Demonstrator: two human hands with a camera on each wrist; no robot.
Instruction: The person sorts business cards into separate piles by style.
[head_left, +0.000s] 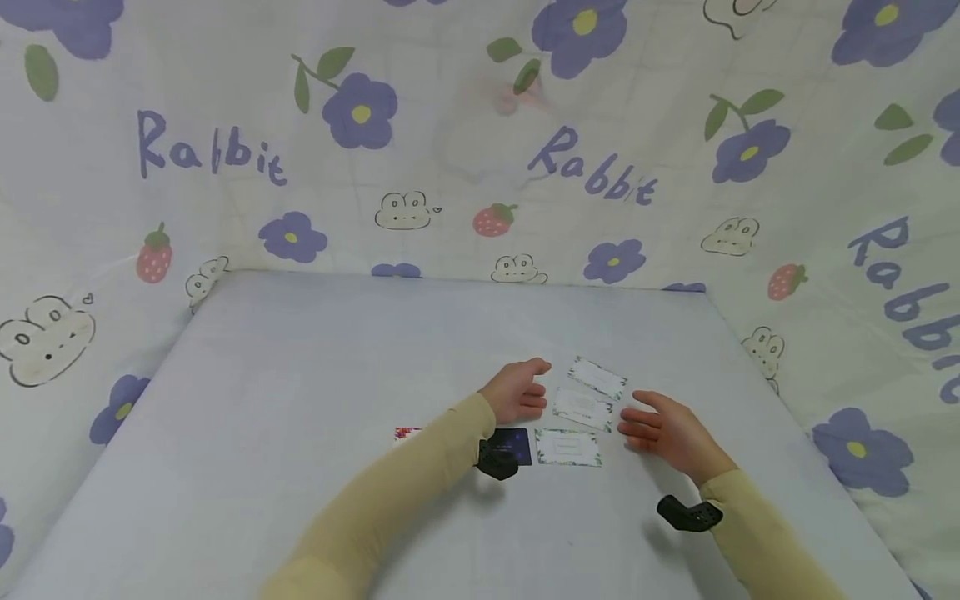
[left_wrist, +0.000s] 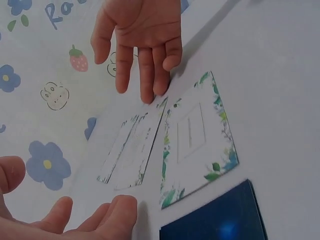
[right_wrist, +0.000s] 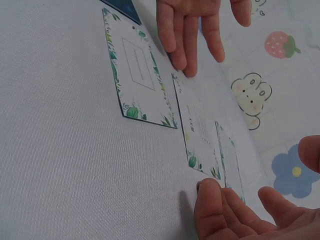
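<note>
A pale grey table [head_left: 300, 400] with a fine woven surface fills the lower part of the head view. Behind and on both sides of it hangs a cream printed sheet [head_left: 465, 158], patterned with purple flowers, strawberries, outlined rabbits and the word "Rabbit". The light is soft and even.
</note>
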